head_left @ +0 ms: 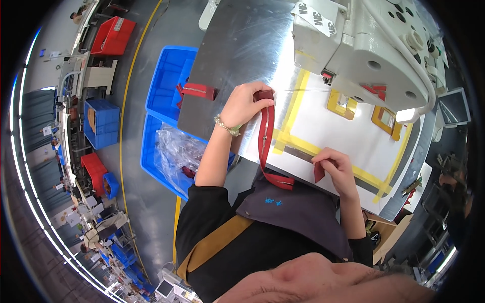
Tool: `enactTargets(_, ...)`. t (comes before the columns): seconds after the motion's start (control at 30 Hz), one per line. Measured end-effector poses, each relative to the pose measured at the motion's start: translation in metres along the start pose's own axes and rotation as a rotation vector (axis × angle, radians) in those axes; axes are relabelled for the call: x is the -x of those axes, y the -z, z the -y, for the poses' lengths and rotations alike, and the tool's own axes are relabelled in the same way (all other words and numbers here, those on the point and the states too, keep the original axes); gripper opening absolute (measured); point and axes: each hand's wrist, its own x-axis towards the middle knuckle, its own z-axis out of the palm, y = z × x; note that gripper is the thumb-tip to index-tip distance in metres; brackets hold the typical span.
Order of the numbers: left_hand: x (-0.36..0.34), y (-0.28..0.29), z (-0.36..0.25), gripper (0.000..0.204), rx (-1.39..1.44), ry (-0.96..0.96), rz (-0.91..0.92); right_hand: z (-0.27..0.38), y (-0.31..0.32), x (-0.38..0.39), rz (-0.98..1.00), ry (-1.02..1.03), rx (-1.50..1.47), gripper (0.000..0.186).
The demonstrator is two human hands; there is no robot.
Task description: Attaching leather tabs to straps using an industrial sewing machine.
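My left hand (247,103) is closed on the upper end of a red zipper (265,131) with a dark red end piece, at the left of the white work surface (310,116); the zipper hangs down past the front edge. My right hand (331,166) pinches a small dark red piece (319,172) at the front edge. A thin thread runs from near my left hand toward the white sewing machine (369,65). Yellow frames (341,104) lie under the machine head, within yellow tape borders. Another red zipper (199,91) lies on the metal plate (230,40) at the left.
Blue bins (164,76) stand at my left, the nearer (149,156) holding clear bags (177,151). Beyond a floor aisle are red (108,38) and blue crates (101,126), workbenches and other people. A screen (454,106) is at the right, a cardboard box (391,235) below the table.
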Motion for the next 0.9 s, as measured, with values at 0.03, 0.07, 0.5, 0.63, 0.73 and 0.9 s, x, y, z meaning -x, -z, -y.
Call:
enactTargets(0.03,0.000,0.002,-0.001,0.025,-0.002,0.001,-0.003,0.001,-0.004,-0.008,0.104,-0.101,-0.118,0.018)
enactTargets(0.07,0.000,0.004,-0.002,0.023,0.019,-0.034,0.005,0.004,-0.012,-0.018,0.091,-0.150,-0.080,0.019)
enactTargets(0.5,-0.006,0.016,-0.005,0.036,0.095,-0.126,0.033,0.024,-0.059,-0.136,0.092,-0.057,0.379,0.021)
enactTargets(0.63,-0.009,0.021,-0.011,0.038,0.152,-0.074,0.052,0.026,-0.067,-0.146,0.139,-0.140,0.191,0.023)
enactTargets(0.73,-0.013,0.022,-0.014,0.038,0.216,-0.079,0.042,0.024,-0.067,-0.148,0.134,-0.190,0.070,0.022)
enactTargets(0.9,-0.017,0.025,-0.013,0.039,0.182,-0.061,0.074,0.017,-0.076,-0.133,0.166,-0.199,-0.026,0.020)
